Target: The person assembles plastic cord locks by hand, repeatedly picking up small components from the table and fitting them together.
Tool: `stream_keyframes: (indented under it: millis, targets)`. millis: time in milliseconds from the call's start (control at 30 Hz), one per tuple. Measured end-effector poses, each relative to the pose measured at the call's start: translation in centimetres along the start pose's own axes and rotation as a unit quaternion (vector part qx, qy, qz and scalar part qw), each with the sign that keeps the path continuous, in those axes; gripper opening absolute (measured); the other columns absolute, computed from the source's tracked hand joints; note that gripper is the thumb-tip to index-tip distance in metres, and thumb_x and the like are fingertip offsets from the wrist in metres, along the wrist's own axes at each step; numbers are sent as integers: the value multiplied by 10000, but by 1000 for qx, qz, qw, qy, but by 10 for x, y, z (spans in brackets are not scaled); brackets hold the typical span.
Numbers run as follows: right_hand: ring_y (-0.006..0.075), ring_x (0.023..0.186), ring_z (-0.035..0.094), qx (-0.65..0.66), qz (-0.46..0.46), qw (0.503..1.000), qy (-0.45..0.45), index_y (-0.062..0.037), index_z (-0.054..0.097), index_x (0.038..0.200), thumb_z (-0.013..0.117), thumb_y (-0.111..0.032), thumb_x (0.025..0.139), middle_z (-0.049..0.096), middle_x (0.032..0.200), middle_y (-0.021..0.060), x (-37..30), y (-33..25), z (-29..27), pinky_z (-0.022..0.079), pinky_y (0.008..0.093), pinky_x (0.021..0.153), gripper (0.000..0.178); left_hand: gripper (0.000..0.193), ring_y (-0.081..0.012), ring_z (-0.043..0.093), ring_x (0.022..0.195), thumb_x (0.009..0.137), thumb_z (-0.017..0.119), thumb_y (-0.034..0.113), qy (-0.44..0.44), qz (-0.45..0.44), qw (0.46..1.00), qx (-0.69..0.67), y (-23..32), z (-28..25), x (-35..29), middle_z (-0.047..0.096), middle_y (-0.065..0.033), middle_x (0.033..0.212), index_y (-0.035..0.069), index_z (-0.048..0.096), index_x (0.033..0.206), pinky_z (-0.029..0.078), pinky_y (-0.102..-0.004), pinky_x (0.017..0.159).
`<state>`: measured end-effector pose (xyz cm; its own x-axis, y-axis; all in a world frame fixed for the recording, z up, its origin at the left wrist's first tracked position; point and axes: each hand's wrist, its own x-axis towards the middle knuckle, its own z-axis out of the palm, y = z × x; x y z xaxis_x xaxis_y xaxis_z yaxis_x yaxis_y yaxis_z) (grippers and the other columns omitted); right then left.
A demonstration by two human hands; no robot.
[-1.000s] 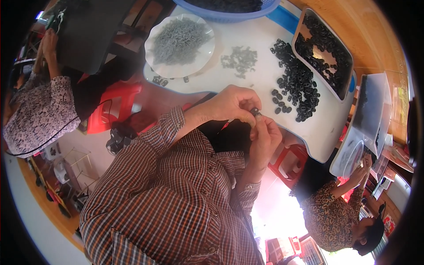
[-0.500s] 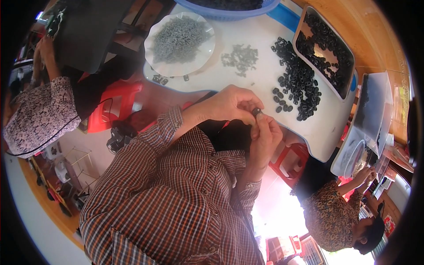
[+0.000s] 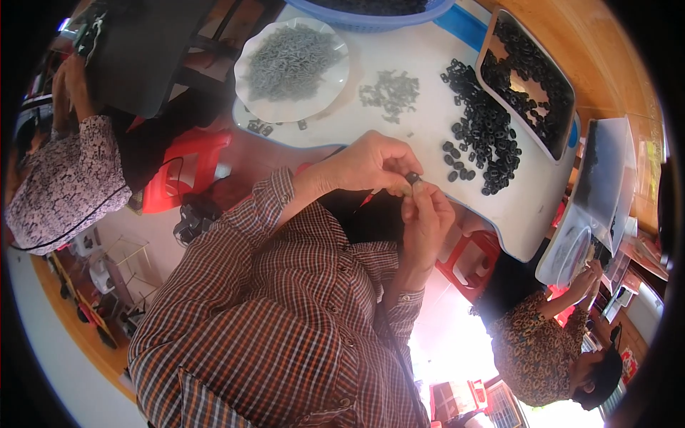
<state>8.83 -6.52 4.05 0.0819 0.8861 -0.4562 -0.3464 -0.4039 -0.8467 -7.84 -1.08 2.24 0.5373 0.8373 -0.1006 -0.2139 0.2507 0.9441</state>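
Both my hands meet just off the near edge of the white table [image 3: 335,128]. Between thumb and fingers, my left hand [image 3: 371,165] pinches a small black oval plastic part [image 3: 413,178]. My right hand [image 3: 430,214] grips the same part from the other side, its fingertips pressed close to the left ones. Any smaller piece between the fingertips is too tiny to make out. Beyond my hands lies a loose patch of small grey pieces [image 3: 390,93]. To its right spreads a heap of black oval parts [image 3: 489,139], some with holes.
A white plate [image 3: 251,100] piled with grey pieces stands at the left, with several black parts beside it. Behind is a blue basket [image 3: 371,21]; at the right a tray [image 3: 564,146] holds black parts. Co-workers sit left [image 3: 68,178] and right [image 3: 531,349]. A red stool [image 3: 467,264] stands under the table.
My hands have shifted very slightly up and left, still pinching the black part. The right co-worker's hands have moved a little.
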Motion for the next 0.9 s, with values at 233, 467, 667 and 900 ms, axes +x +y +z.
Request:
stream_keyframes:
  millis: [233, 467, 667, 900]
  targets:
    - [80, 536, 500, 27, 1, 995, -94, 14, 631, 874, 623, -155, 921, 622, 722, 55, 8, 0, -11, 365, 188, 474, 175, 247, -85, 640, 700, 778, 739, -14, 7, -23, 999, -38, 4, -3, -2, 675, -55, 784, -36, 633, 1000, 521, -215, 623]
    - [83, 538, 500, 80, 24, 989, -118, 13, 611, 859, 649, -147, 906, 614, 718, 58, 13, 5, -12, 369, 192, 476, 171, 235, -88, 630, 643, 786, 730, -13, -1, -47, 997, -58, 9, -2, -3, 671, -59, 771, -36, 634, 1000, 509, -214, 567]
    - [87, 522, 497, 91, 30, 988, -123, 18, 617, 876, 666, -106, 887, 597, 685, 52, 17, 9, -16, 372, 190, 467, 133, 239, -104, 637, 628, 789, 724, -15, -7, -48, 997, -59, 6, -3, -5, 669, -65, 758, -40, 633, 1009, 514, -221, 559]
    - [93, 521, 510, 90, 17, 988, -123, 18, 614, 867, 679, -95, 874, 594, 676, 55, 12, 7, -15, 382, 191, 454, 130, 227, -120, 656, 637, 794, 708, -30, -21, -57, 997, -56, 8, -2, -4, 679, -87, 770, -43, 636, 1009, 531, -228, 566]
